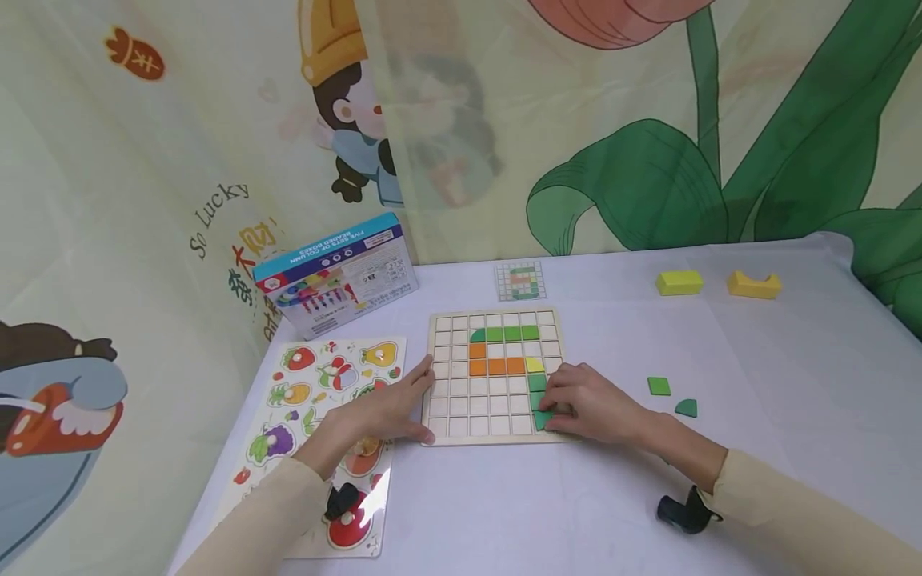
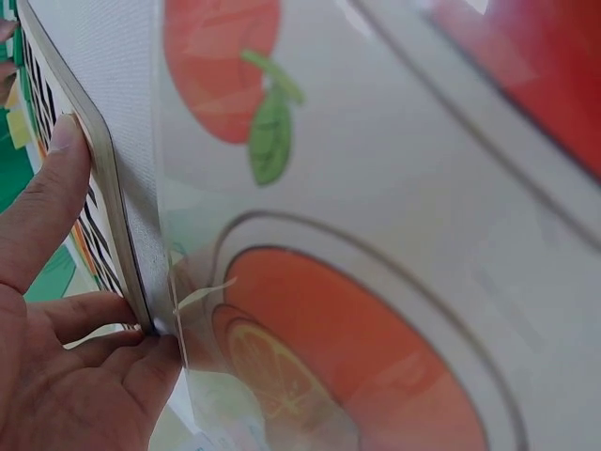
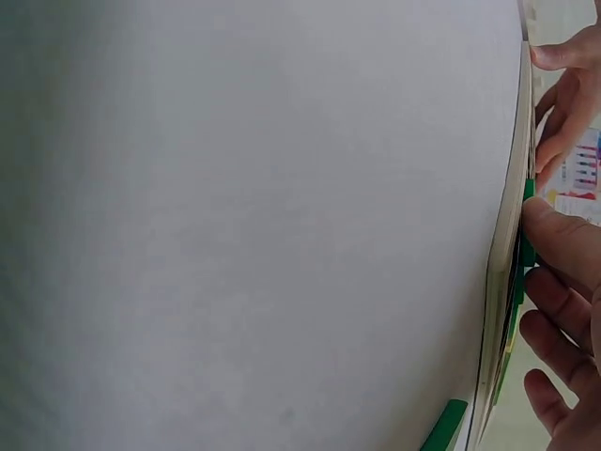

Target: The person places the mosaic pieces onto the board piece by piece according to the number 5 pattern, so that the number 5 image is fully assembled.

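A wooden grid board lies on the white table. Green, orange and yellow tiles sit in its cells: a green row on top, an orange row below and a green column at the right. My left hand rests against the board's left edge, thumb and fingers spread along it. At the lower right of the board, my right hand pinches a green tile at the foot of the column. The right thumb touches that tile; the fingers partly cover it.
A fruit puzzle board lies under my left forearm. Behind stand a toy box and a small pattern card. To the right lie a green square, a green quarter-round, a yellow block and a notched yellow block.
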Motion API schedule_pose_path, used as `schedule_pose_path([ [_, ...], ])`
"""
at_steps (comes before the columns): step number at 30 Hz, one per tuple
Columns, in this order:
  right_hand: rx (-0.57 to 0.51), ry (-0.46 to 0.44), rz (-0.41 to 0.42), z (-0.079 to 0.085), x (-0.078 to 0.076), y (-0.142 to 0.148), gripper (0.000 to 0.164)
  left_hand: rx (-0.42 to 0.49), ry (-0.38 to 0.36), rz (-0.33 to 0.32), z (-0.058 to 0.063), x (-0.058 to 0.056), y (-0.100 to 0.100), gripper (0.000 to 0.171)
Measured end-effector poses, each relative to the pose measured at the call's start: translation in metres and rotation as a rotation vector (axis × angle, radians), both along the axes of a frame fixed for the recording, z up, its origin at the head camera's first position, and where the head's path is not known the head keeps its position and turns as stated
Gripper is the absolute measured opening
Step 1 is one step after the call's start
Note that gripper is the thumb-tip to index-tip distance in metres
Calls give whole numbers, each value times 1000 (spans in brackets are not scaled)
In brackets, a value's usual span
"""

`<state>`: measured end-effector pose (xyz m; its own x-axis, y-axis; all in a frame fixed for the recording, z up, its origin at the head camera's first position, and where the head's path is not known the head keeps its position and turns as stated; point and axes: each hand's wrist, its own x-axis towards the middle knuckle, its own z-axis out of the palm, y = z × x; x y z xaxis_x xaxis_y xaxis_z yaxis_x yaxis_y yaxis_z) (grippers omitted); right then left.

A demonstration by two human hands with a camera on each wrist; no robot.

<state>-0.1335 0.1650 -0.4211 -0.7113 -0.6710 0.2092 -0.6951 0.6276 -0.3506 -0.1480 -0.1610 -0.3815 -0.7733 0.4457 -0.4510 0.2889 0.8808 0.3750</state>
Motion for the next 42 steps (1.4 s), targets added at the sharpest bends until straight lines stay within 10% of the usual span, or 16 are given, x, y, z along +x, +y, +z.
schedule_pose_path([
  [33, 20, 84, -31, 1, 10, -2, 18, 6, -4, 3, -1, 0, 0, 95],
  [42, 28, -23, -205, 21, 4, 44, 16, 4, -2, 8, 0, 0, 1, 95],
])
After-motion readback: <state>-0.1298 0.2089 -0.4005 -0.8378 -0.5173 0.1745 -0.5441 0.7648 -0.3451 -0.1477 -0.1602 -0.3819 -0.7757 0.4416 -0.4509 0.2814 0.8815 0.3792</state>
